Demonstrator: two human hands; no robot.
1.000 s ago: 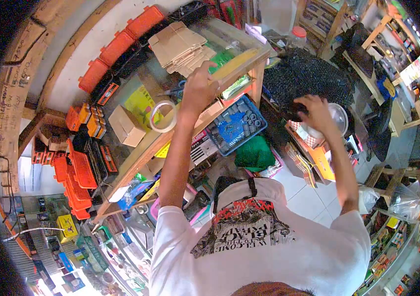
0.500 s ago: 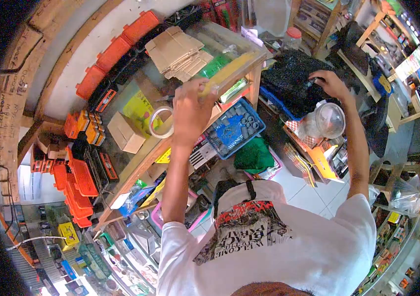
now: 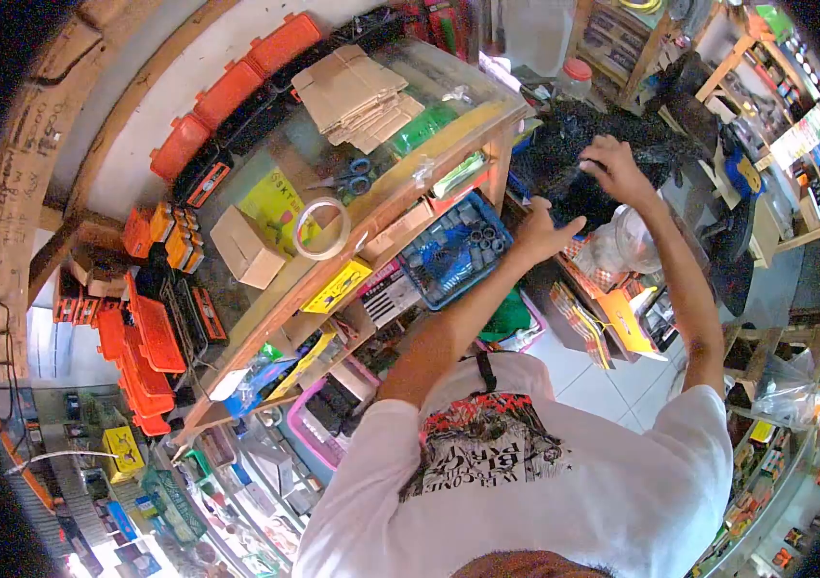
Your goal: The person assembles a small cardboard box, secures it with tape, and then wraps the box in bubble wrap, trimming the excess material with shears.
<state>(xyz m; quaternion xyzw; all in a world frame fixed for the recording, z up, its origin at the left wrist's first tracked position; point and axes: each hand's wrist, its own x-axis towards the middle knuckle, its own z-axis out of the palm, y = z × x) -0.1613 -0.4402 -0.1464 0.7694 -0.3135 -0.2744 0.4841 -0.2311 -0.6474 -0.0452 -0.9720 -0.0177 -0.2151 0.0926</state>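
My left hand (image 3: 542, 234) is at the front edge of a heap of black items (image 3: 564, 144), its fingers apart and its thumb stretched out. Further right, my right hand (image 3: 615, 170) is over the same heap with its fingers curled; whatever lies between them is dark and hard to make out. Clear plastic jars (image 3: 634, 241) stand just below my right wrist. To the left of my left hand is a blue tray (image 3: 458, 249) holding grey pipe fittings.
A glass-topped counter (image 3: 265, 144) on the left bears flattened cardboard (image 3: 352, 91), a tape roll (image 3: 321, 229), scissors (image 3: 357, 175) and a small box (image 3: 246, 248). Orange cases (image 3: 145, 361) hang beyond it. A red-lidded jar (image 3: 576, 77) stands behind the heap.
My left hand has moved right, from the counter's edge to the black heap. My right hand has shifted slightly left over the heap. The scissors on the counter are now uncovered.
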